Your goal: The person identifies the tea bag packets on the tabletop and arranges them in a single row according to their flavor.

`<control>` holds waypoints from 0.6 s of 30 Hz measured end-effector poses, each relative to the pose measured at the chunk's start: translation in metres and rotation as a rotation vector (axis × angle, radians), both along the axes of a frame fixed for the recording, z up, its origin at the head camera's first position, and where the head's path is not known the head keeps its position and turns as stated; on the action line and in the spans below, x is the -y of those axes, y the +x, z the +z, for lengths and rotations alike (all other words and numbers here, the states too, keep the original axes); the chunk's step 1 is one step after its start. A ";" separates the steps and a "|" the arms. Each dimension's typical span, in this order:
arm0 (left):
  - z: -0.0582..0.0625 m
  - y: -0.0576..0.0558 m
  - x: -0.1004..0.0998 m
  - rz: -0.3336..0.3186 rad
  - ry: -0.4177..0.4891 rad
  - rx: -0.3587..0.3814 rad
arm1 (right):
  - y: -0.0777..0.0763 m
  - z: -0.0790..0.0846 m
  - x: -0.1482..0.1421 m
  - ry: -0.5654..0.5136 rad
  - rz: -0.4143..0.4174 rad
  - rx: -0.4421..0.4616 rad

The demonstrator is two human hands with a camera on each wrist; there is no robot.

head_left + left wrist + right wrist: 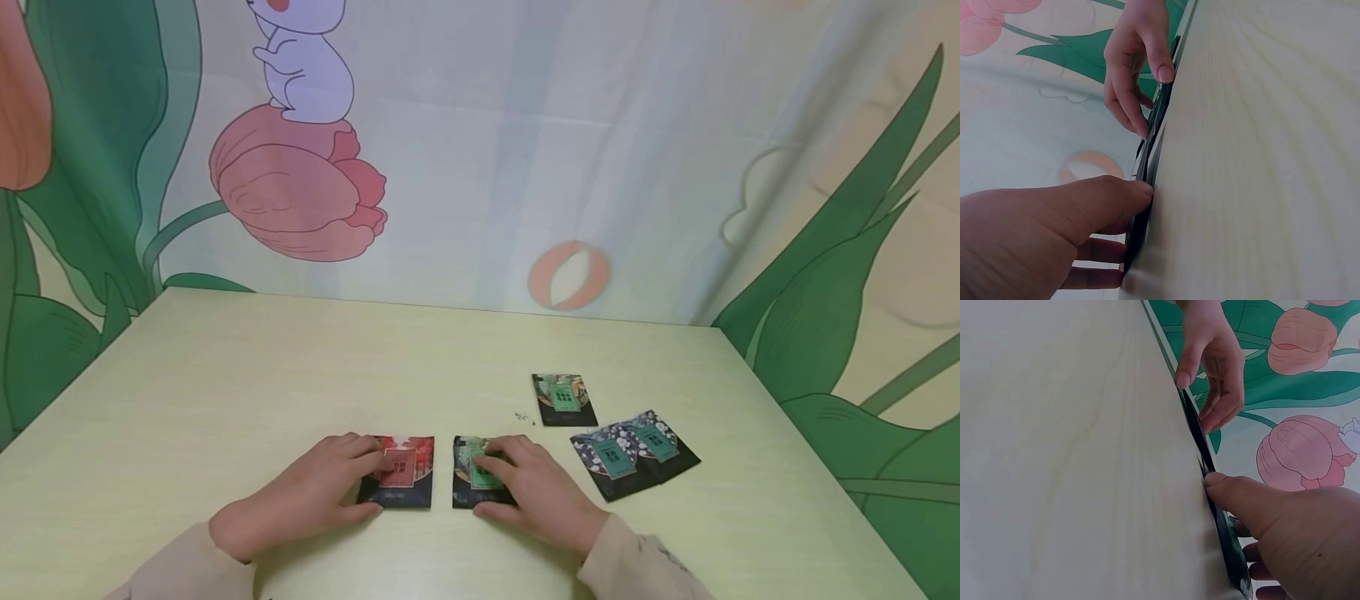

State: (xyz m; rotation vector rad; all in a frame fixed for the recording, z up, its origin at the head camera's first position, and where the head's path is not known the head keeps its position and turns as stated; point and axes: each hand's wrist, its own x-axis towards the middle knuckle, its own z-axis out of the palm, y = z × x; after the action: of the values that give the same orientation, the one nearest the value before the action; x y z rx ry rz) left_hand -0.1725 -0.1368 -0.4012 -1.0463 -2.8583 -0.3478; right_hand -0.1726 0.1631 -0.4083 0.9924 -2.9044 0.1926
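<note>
My left hand point(315, 483) rests on a flat packet with a red top and black base point(407, 479). Its fingers lie over the packet's left part, with the thumb at the near edge. Beside it, my right hand point(536, 492) touches a green-and-black packet point(462, 475) in the same way, covering its right part. The two packets lie side by side with a narrow gap. In the left wrist view, the left thumb point(1125, 194) sits at the packet's thin dark edge. The right wrist view has the right thumb point(1235, 487) at the other packet's edge.
Another green-and-black packet point(566, 400) lies farther back, right of centre. To the right are two overlapping floral packets with teal labels point(615, 458). A small dark mark point(523, 417) shows on the pale table point(300, 358). A printed curtain point(450, 167) hangs behind the table.
</note>
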 end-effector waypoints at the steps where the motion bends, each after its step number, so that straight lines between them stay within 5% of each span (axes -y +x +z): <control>1: 0.000 0.000 0.000 0.004 0.000 0.001 | 0.000 0.000 0.001 -0.002 0.002 -0.001; 18: -0.001 -0.001 0.001 -0.021 0.000 -0.016 | -0.002 0.001 0.016 0.006 0.030 0.002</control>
State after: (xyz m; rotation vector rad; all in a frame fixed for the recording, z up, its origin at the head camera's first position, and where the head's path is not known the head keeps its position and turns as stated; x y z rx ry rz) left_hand -0.1733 -0.1378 -0.4018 -1.0752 -2.8356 -0.3394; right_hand -0.1742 0.1472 -0.4075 1.0373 -2.8951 0.1862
